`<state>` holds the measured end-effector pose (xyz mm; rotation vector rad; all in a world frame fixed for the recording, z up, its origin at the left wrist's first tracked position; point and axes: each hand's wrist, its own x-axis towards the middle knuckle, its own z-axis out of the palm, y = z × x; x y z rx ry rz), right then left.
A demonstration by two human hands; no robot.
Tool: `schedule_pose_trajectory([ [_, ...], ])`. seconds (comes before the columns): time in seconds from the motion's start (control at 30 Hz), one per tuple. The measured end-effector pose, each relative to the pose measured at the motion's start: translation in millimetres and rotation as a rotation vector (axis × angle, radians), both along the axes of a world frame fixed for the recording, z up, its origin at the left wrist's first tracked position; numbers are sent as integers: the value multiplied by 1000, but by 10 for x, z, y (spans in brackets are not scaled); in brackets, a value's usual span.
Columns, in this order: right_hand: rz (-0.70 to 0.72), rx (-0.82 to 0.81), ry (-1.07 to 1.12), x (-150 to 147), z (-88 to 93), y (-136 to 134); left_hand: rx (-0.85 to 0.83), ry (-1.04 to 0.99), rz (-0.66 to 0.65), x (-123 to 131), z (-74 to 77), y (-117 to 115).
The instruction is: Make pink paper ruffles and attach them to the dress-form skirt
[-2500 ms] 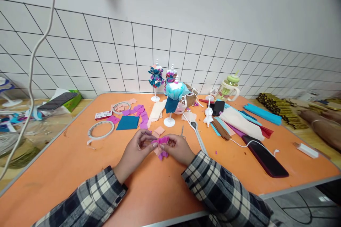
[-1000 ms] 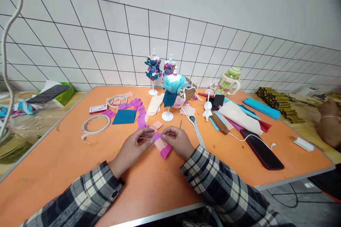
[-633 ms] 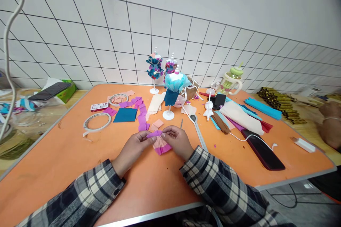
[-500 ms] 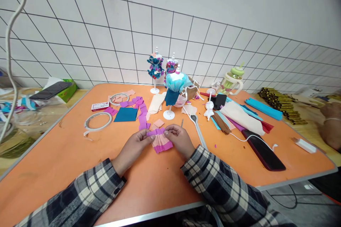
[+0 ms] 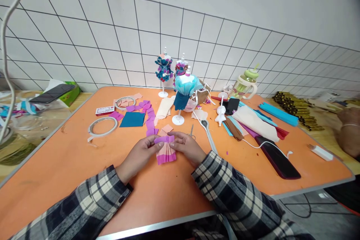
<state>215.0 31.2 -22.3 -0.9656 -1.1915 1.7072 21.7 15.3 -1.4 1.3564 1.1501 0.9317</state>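
Note:
Between my two hands is a pleated piece of crepe paper [image 5: 166,155], peach in the middle with purple bands along its top and bottom. My left hand [image 5: 137,157] pinches its upper left edge between thumb and fingers. At the upper right, my right hand [image 5: 189,149] grips the gathered folds, thumb in front and fingers behind. Just beyond lie a small peach paper piece [image 5: 166,129] and a long purple paper strip [image 5: 151,118]. Small scissors [image 5: 191,131] lie behind my right hand, partly hidden by it.
Dressed mini mannequins stand at the back, the nearest a mannequin in blue [image 5: 181,99]. On the left are tape rolls, one tape roll [image 5: 102,126] nearer, and a blue paper square [image 5: 132,119]. Rightward lie a bare mannequin [image 5: 221,114], folded crepe paper [image 5: 255,123], a phone [image 5: 278,159] and a bottle [image 5: 245,84].
The paper piece has become narrower and more tightly gathered. My right hand has shifted slightly left towards my left hand, and more of the scissors shows behind it.

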Motion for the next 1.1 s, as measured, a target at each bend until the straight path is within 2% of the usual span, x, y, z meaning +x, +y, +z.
schedule_pose_trajectory([
  [0.23,-100,28,23,116,19,78,-6,-3,79,-69,-46,44],
  [0.63,-232,105,-81,199,-15,130,-9,25,121,-111,-25,55],
  [0.8,-258,174,-171,237,-47,167,-4,20,96,-123,25,34],
  [0.93,-277,286,-269,248,22,149,38,45,64,-119,61,44],
  [1.0,-249,389,-297,230,83,105,59,64,13,-91,70,39],
  [1.1,-79,541,-372,168,137,21,67,75,-68,-27,62,3],
])
